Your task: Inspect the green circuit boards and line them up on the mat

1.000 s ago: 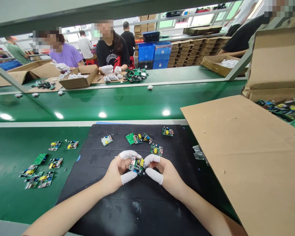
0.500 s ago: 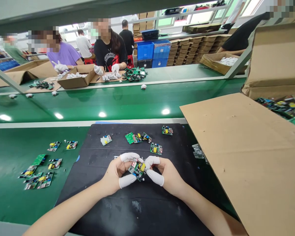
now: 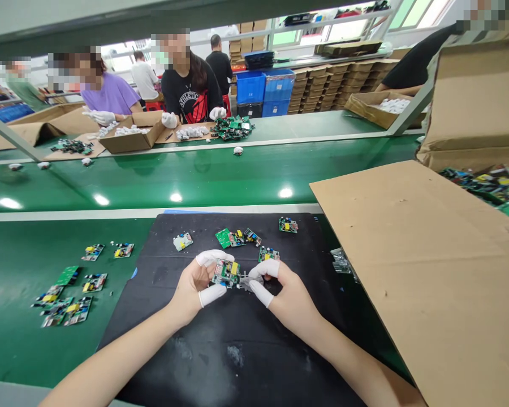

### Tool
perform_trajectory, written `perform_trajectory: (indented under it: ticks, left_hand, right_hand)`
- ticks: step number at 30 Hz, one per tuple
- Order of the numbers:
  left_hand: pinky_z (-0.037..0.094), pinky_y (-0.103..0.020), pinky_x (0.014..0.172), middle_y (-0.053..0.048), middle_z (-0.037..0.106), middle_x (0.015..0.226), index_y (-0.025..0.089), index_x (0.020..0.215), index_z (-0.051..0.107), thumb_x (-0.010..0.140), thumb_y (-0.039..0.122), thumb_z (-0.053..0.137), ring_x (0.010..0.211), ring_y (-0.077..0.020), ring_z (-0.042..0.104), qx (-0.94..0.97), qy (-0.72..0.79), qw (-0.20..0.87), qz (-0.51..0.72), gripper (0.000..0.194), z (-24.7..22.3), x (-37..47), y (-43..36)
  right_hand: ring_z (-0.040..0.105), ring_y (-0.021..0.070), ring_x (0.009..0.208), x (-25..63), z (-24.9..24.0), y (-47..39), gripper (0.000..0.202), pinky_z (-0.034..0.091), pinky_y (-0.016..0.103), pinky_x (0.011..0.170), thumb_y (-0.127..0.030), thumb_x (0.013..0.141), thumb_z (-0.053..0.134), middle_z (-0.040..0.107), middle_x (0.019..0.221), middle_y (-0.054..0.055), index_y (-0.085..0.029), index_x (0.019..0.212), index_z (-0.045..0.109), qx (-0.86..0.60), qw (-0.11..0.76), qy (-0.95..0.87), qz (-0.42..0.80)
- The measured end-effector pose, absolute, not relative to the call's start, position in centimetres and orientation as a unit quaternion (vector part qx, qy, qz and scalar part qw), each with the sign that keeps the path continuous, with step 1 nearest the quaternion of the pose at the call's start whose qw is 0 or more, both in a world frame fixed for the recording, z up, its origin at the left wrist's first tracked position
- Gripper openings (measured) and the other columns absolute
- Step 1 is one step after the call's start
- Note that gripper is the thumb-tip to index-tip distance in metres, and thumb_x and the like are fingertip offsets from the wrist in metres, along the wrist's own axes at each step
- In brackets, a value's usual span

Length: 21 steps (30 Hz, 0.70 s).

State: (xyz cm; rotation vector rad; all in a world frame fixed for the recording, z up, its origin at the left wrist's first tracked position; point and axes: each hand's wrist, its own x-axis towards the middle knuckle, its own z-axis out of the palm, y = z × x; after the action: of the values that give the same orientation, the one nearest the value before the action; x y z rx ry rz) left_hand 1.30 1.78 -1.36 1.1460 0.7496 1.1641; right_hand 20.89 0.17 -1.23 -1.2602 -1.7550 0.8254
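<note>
Between thumb and fingers, my left hand (image 3: 199, 285) holds a small green circuit board (image 3: 227, 273) with yellow and blue parts over the black mat (image 3: 203, 345). My right hand (image 3: 282, 285) pinches a small greyish, partly see-through piece (image 3: 251, 281) at the board's right edge. White covers sit on the thumbs and some fingers of both hands. Just behind my right fingers lies another board (image 3: 268, 254). Farther back on the mat are a pale board (image 3: 183, 241), a cluster of boards (image 3: 237, 238) and a single board (image 3: 288, 225).
Several boards (image 3: 78, 311) lie on the green table at left. A large cardboard sheet (image 3: 424, 271) covers the right side, beside a box of boards (image 3: 492, 183). Beyond the green conveyor (image 3: 212, 181), people with white gloves work near an open carton (image 3: 131, 141).
Both hands have moved slightly up, the left one also leftward, with the board. A greyish piece now shows in my right fingers. Small white-topped items on the conveyor have shifted left.
</note>
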Motion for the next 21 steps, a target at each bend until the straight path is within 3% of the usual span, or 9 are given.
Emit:
perform_trajectory:
  ticks: [4, 8, 10, 17, 21]
  left_hand:
    - [0.048, -0.03, 0.088, -0.007, 0.064, 0.101, 0.018, 0.097, 0.06, 0.06, 0.025, 0.083, 0.099, -0.0216, 0.06, 0.497, 0.401, 0.544, 0.544, 0.045, -1.8, 1.0, 2.5]
    - [0.047, -0.03, 0.087, -0.007, 0.063, 0.108, 0.019, 0.102, 0.06, 0.06, 0.027, 0.081, 0.103, -0.0221, 0.058, 0.473, 0.443, 0.529, 0.548, 0.048, -2.1, 1.1, 2.9]
    - [0.046, -0.031, 0.086, -0.007, 0.062, 0.11, 0.019, 0.103, 0.059, 0.061, 0.026, 0.079, 0.104, -0.0225, 0.057, 0.474, 0.464, 0.509, 0.548, 0.047, -2.0, 1.1, 3.1]
    - [0.046, -0.033, 0.087, -0.007, 0.063, 0.112, 0.02, 0.109, 0.057, 0.067, 0.024, 0.069, 0.099, -0.0214, 0.059, 0.605, 0.572, 0.274, 0.481, 0.044, -1.3, -3.3, 4.2]
    - [0.048, -0.034, 0.086, -0.007, 0.063, 0.109, 0.018, 0.113, 0.053, 0.071, 0.024, 0.061, 0.097, -0.0217, 0.061, 0.564, 0.706, 0.133, 0.407, 0.043, -1.0, -10.0, 4.6]
  right_hand:
    - [0.055, 0.0189, 0.074, 20.8, -2.3, 0.0, 0.014, 0.042, 0.034, 0.072, -0.015, 0.082, 0.058, 0.068, 0.081, 0.005, -0.021, 0.079, 0.07, -0.497, 0.294, -0.811, 0.089]
    - [0.055, 0.0231, 0.08, 20.0, -3.0, -1.2, 0.019, 0.042, 0.036, 0.071, -0.01, 0.077, 0.058, 0.069, 0.088, 0.011, -0.018, 0.087, 0.072, -0.448, 0.222, -0.865, -0.047]
    - [0.055, 0.0264, 0.086, 19.6, -3.2, -1.8, 0.018, 0.043, 0.038, 0.074, -0.01, 0.075, 0.058, 0.069, 0.09, 0.014, -0.015, 0.083, 0.073, -0.413, 0.208, -0.882, -0.091]
    - [0.056, 0.0221, 0.081, 20.0, -2.7, -0.9, 0.017, 0.043, 0.035, 0.073, -0.017, 0.084, 0.056, 0.069, 0.089, 0.008, -0.019, 0.09, 0.072, -0.426, 0.306, -0.851, -0.041]
    - [0.057, 0.022, 0.082, 20.3, -2.6, -0.2, 0.019, 0.044, 0.035, 0.073, -0.015, 0.085, 0.052, 0.069, 0.09, 0.007, -0.019, 0.087, 0.071, -0.423, 0.322, -0.847, -0.025]
